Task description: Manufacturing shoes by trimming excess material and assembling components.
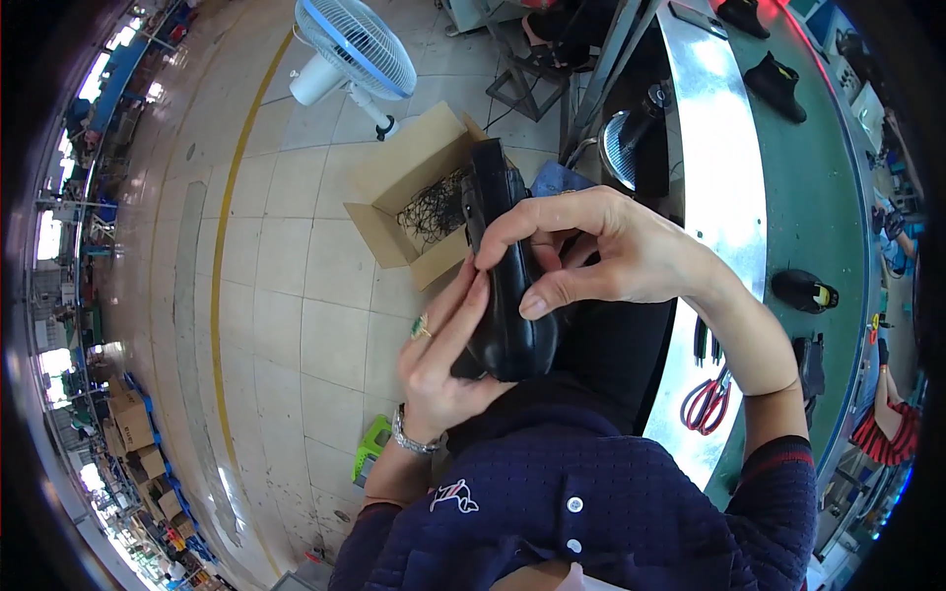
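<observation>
Seen from above through a fisheye lens, a seated person in a navy buttoned shirt (pixel 631 492) holds a glossy black boot (pixel 522 320) in both hands, over the lap. The boot's smooth rounded end lies toward the wearer's body, and its narrower end points away, in front of an open cardboard box (pixel 402 148).

The left hand (pixel 434 369) cups the boot from the left and below; its fingers (pixel 461 320) are closed against the side of the boot. It wears a ring with a green stone (pixel 422 327), and a metal band (pixel 411 433) circles the wrist. The right hand (pixel 616 251) comes from the right, arched over the boot, and grips it between a bent index finger on the upper part and the thumb nearer the rounded end.

The cardboard box stands on the tiled floor (pixel 330 256) and holds a tangle of thin black strands (pixel 432 209). Beyond it is a white fan with a blue rim (pixel 360 44). To the right runs a shiny metal worktop (pixel 719 148) with red-handled scissors (pixel 705 406) near its closer end. Beside that worktop, a long green surface (pixel 818 212) carries more dark footwear, including a black boot (pixel 777 87) and a black shoe with a yellow patch inside (pixel 800 291). At the far right is another person in a red-and-black striped top (pixel 892 435).
</observation>
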Motion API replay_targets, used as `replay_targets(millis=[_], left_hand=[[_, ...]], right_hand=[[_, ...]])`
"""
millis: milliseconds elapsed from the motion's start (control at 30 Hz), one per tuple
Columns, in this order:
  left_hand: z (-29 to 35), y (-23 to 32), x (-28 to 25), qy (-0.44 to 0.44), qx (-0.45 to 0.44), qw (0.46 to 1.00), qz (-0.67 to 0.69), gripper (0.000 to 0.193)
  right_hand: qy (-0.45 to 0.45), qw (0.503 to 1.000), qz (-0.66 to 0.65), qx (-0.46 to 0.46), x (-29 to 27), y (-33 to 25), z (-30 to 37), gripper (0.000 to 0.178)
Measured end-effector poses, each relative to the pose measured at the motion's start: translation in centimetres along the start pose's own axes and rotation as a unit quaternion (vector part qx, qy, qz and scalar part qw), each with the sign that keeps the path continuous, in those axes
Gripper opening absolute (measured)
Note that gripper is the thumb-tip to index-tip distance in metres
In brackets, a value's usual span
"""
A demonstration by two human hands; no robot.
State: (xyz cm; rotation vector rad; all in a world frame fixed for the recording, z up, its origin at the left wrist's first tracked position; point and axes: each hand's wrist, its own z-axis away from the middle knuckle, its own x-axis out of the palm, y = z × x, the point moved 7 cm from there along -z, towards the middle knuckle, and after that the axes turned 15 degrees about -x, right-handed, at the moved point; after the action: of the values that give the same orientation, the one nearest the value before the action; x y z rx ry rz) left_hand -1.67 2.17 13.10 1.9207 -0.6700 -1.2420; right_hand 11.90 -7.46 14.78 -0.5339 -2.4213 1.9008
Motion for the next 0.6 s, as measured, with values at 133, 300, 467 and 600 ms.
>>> replay_targets(millis=[133, 300, 467, 600], left_hand=[[-2.0, -6.5, 3.3, -0.156, -0.132, 0.956, 0.209, 0.118], [-4.8, -14.1, 5.7, -0.214, -0.334, 0.788, 0.471, 0.151], [-3.9, -16.8, 2.8, -0.198, -0.301, 0.825, 0.435, 0.086], [-6.1, -13.0, 5.5, -0.301, -0.314, 0.75, 0.498, 0.059]], right_hand=[[0.122, 0.99, 0.009, -0.066, -0.9, 0.5, 0.8, 0.04], [0.241, 0.962, 0.053, -0.122, -1.2, -4.7, 2.4, 0.023], [0.239, 0.959, 0.13, -0.079, 1.3, -9.7, 12.1, 0.024], [0.314, 0.935, 0.166, -0.01, -2.1, -9.4, 17.2, 0.022]])
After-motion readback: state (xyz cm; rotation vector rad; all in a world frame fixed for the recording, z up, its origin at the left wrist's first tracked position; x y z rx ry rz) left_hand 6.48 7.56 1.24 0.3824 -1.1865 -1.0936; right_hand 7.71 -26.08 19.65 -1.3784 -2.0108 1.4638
